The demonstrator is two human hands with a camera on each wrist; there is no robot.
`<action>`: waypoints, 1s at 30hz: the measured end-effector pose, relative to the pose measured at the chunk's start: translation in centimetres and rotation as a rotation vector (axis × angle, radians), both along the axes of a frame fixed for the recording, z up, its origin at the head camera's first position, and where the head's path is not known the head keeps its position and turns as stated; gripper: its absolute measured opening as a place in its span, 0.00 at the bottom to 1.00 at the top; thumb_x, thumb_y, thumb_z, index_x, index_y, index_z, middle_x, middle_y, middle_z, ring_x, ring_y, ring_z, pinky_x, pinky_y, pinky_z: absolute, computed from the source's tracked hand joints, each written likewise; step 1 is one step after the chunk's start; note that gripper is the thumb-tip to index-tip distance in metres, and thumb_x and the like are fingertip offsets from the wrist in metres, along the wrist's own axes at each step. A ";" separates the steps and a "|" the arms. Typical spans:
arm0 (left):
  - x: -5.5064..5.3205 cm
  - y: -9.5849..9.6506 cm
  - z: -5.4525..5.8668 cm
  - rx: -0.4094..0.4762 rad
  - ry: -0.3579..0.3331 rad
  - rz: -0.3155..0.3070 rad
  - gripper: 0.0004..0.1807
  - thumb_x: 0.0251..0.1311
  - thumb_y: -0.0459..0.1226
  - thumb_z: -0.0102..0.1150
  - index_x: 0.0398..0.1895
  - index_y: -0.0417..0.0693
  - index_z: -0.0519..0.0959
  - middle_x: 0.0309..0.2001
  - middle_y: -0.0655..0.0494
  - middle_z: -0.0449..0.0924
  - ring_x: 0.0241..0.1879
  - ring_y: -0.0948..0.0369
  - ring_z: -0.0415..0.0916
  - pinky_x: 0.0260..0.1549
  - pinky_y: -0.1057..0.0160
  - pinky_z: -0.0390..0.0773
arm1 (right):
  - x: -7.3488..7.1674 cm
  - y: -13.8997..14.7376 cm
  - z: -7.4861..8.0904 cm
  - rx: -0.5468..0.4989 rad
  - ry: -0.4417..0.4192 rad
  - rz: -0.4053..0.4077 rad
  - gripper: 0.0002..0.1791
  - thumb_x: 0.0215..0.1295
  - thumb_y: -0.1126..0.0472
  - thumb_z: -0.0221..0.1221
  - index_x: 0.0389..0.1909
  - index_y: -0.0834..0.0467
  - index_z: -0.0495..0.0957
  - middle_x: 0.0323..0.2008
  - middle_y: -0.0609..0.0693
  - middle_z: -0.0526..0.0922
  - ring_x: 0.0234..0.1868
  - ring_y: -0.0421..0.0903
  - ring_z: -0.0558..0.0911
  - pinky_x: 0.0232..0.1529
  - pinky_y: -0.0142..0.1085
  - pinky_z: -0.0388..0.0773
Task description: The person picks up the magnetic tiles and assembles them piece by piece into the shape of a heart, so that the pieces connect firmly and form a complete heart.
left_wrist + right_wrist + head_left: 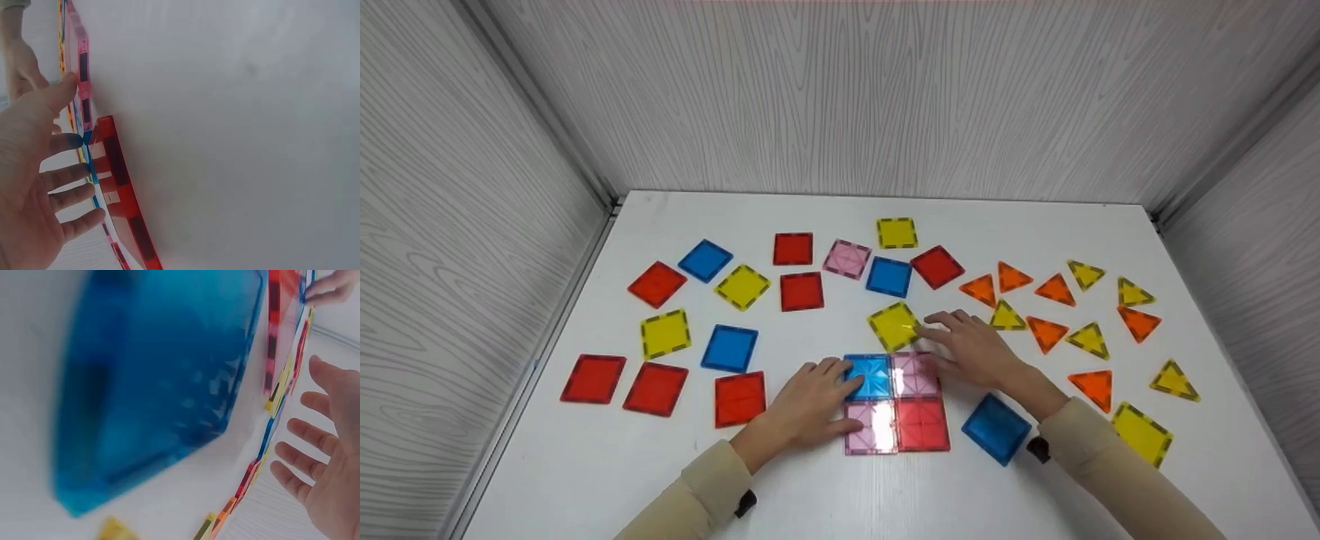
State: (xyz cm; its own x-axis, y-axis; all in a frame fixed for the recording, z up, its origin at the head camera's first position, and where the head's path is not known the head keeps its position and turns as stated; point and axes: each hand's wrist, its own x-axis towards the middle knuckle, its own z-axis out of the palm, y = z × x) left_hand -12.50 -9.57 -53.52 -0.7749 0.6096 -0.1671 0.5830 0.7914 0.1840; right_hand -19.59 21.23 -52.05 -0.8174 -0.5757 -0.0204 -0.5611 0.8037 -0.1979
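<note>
A two-by-two block of square translucent tiles lies in front of me: a blue tile [868, 377], a pink tile [913, 375], another pink tile [866, 439] and a red tile [922, 425]. My left hand [810, 405] rests on its left side, fingers over the blue tile and thumb at the lower pink one. My right hand [979, 356] reaches from the other side, a fingertip at the right corner of a yellow tile [893, 327] and the thumb by the upper pink tile. In the right wrist view its fingers [309, 436] are spread with nothing gripped.
A loose blue tile [996, 429] lies below my right wrist, with a yellow tile [1142, 433] farther right. Several orange triangles [1048, 334] and yellow triangles [1089, 340] spread over the right side. Red squares [740, 399] and other coloured squares lie at left and back.
</note>
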 end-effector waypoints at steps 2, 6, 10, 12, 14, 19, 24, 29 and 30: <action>-0.1 0.0 0.0 0.006 0.003 -0.001 0.43 0.69 0.67 0.55 0.82 0.62 0.63 0.80 0.50 0.64 0.79 0.50 0.62 0.74 0.44 0.72 | -1.4 -0.5 0.0 0.000 -0.019 -0.002 0.30 0.75 0.43 0.61 0.75 0.46 0.74 0.71 0.54 0.77 0.68 0.57 0.76 0.67 0.57 0.79; -0.2 0.0 -0.1 -0.004 0.006 -0.003 0.43 0.69 0.68 0.54 0.82 0.63 0.63 0.80 0.51 0.64 0.79 0.49 0.61 0.74 0.43 0.71 | -3.6 -1.7 -0.2 0.028 -0.069 0.018 0.33 0.75 0.40 0.60 0.77 0.46 0.71 0.73 0.54 0.75 0.72 0.59 0.74 0.71 0.59 0.76; -0.3 0.0 0.0 -0.016 0.006 -0.006 0.43 0.69 0.69 0.53 0.82 0.63 0.63 0.80 0.51 0.65 0.79 0.49 0.62 0.75 0.44 0.71 | -5.0 -2.7 -0.3 0.071 -0.085 0.064 0.36 0.74 0.38 0.61 0.77 0.46 0.70 0.75 0.54 0.73 0.74 0.60 0.74 0.72 0.61 0.74; -0.2 0.0 0.0 -0.017 0.008 -0.005 0.43 0.69 0.69 0.53 0.82 0.63 0.64 0.80 0.51 0.65 0.79 0.49 0.62 0.74 0.43 0.71 | -5.4 -3.0 -0.4 0.085 -0.085 0.086 0.35 0.73 0.38 0.61 0.77 0.46 0.69 0.75 0.54 0.72 0.74 0.60 0.74 0.71 0.61 0.75; -0.2 0.0 0.1 -0.021 0.010 -0.003 0.43 0.69 0.69 0.53 0.82 0.63 0.64 0.80 0.51 0.65 0.79 0.49 0.63 0.75 0.43 0.71 | -5.6 -3.3 -0.5 0.092 -0.088 0.097 0.36 0.73 0.38 0.61 0.77 0.46 0.69 0.76 0.53 0.71 0.73 0.60 0.73 0.71 0.60 0.75; -0.1 0.0 0.1 -0.054 0.033 -0.011 0.43 0.68 0.69 0.53 0.82 0.63 0.64 0.80 0.50 0.66 0.78 0.49 0.64 0.74 0.44 0.73 | -5.8 -3.5 -0.6 0.083 -0.110 0.106 0.36 0.73 0.39 0.62 0.78 0.46 0.68 0.77 0.53 0.71 0.72 0.59 0.73 0.71 0.58 0.76; -0.1 0.1 0.1 -0.056 0.052 -0.019 0.43 0.68 0.70 0.52 0.81 0.63 0.64 0.79 0.50 0.67 0.77 0.49 0.65 0.72 0.45 0.74 | -5.7 -3.6 -0.6 0.058 -0.117 0.085 0.38 0.70 0.38 0.64 0.77 0.47 0.69 0.72 0.56 0.75 0.70 0.59 0.73 0.69 0.59 0.76; -0.2 0.0 0.0 -0.049 0.051 -0.023 0.43 0.68 0.70 0.53 0.81 0.64 0.65 0.79 0.51 0.68 0.77 0.50 0.65 0.72 0.45 0.75 | -5.7 -3.3 -0.9 0.070 -0.095 0.039 0.38 0.67 0.35 0.66 0.75 0.45 0.73 0.64 0.57 0.78 0.63 0.56 0.74 0.63 0.52 0.80; -0.2 0.0 0.0 -0.049 0.048 -0.022 0.43 0.68 0.70 0.53 0.81 0.64 0.64 0.79 0.51 0.68 0.77 0.50 0.65 0.72 0.45 0.75 | -5.7 -3.2 -1.0 0.065 -0.096 0.028 0.38 0.66 0.36 0.66 0.74 0.46 0.74 0.62 0.57 0.78 0.61 0.55 0.74 0.61 0.50 0.80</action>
State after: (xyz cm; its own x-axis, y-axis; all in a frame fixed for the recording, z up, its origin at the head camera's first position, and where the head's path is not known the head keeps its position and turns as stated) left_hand -12.74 -9.58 -53.51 -0.7694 0.6184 -0.1598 0.6074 0.7858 0.1166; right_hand -25.30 18.01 -53.03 -0.7934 -0.5933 -0.1361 -0.5645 0.8008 -0.2001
